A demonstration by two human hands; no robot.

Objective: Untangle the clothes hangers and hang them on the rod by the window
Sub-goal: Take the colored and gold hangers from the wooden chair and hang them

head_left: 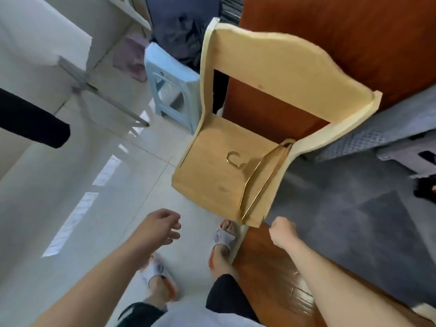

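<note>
Hangers [262, 178] lie on the chair [212, 175] seat, toward its right edge, hooks pointing left. Right hand [282, 232] hovers just below the seat's front corner, clenched, holding nothing. Left hand [160, 226] hangs farther left, fingers relaxed.

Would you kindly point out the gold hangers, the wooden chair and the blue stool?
gold hangers [264, 175]: head view, on the wire arms lying on the seat.
wooden chair [283, 74]: head view, on the backrest panel.
blue stool [169, 64]: head view, on its top.

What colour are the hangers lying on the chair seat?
Gold-coloured metal: the wire hangers lie on the pale wooden chair, clearest in the head view.
</note>
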